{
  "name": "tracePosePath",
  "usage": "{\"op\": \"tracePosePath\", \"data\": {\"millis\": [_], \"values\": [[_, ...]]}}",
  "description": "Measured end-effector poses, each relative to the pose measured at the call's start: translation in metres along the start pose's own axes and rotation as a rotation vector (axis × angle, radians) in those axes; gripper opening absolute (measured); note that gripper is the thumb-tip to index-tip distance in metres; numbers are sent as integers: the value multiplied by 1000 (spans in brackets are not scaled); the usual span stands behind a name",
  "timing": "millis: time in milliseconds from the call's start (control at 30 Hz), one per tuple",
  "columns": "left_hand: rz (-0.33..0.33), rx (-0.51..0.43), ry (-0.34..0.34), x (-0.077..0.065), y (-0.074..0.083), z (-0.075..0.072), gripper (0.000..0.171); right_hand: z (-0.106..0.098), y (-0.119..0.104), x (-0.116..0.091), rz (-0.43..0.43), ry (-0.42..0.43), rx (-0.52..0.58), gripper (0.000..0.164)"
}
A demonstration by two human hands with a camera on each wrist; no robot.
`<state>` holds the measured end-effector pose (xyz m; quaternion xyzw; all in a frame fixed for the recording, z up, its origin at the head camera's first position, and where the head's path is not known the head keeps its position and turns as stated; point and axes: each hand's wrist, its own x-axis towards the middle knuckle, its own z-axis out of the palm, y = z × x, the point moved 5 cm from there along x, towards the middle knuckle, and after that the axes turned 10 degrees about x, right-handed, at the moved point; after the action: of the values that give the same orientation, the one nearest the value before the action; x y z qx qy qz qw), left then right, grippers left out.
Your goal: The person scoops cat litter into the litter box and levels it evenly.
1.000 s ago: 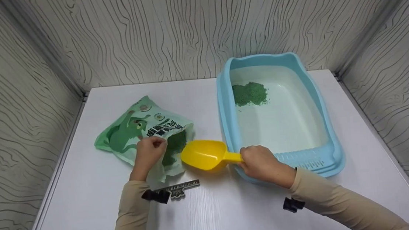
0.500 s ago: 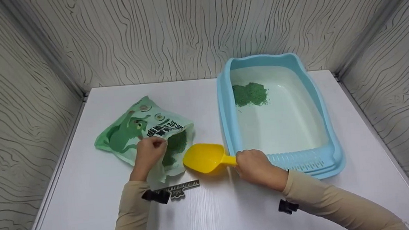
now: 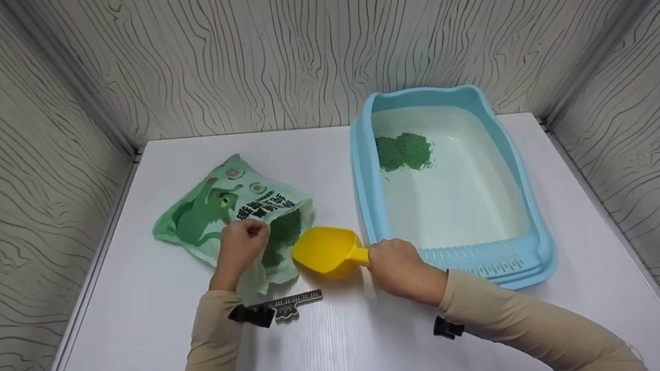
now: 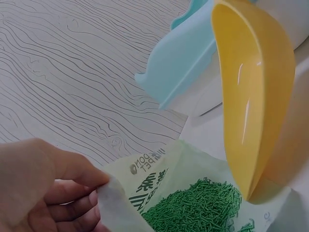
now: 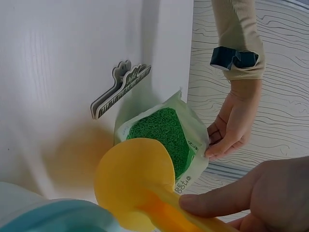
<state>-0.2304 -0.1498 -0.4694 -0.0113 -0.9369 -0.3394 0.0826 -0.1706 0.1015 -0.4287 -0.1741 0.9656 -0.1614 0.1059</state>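
Note:
My left hand [image 3: 243, 247] pinches the upper edge of an open green bag [image 3: 207, 211] that lies on its side, its mouth facing right. Green pellets [image 4: 198, 208] show inside the bag in the left wrist view. With my right hand [image 3: 403, 267] I grip the handle of a yellow scoop [image 3: 327, 251], thumb along the handle in the right wrist view. The scoop's tip is at the bag's mouth, and its bowl looks to hold no pellets. A blue litter box [image 3: 370, 206] stands to the right, with a small heap of green pellets [image 3: 413, 151] in its far left corner.
A dark metal clip [image 3: 292, 303] lies on the white table [image 3: 344, 351] in front of the bag, beside my left wrist. Wood-patterned walls [image 3: 270, 53] enclose the table at the back and on both sides.
My right hand has shifted left, away from the litter box's rim. The scoop dropped back slightly and then came up to the bag's mouth again, turned a little. My left hand and the bag stay put.

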Motion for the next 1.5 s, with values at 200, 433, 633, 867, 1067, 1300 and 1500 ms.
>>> {"op": "tracePosePath", "data": {"millis": [200,433,633,867,1067,1300,1500], "values": [[3,-1,-7,2,2,-2,13,0,-6,5,4,-16,-10,16],[2,-3,-9,3,2,-1,14,8,-10,14,16,-47,30,16],[1,-2,-3,2,3,-2,13,17,-14,23,-7,-5,9,15],[3,21,0,2,2,0,13,33,-19,34,-22,29,-10,12],[-47,39,-15,2,-1,1,13,53,-30,33,-71,127,-28,7],[-67,51,-29,1,0,2,15,64,-36,34,-89,210,-52,8],[-69,42,-27,1,2,2,14,68,-36,35,-84,235,-50,7]]}}
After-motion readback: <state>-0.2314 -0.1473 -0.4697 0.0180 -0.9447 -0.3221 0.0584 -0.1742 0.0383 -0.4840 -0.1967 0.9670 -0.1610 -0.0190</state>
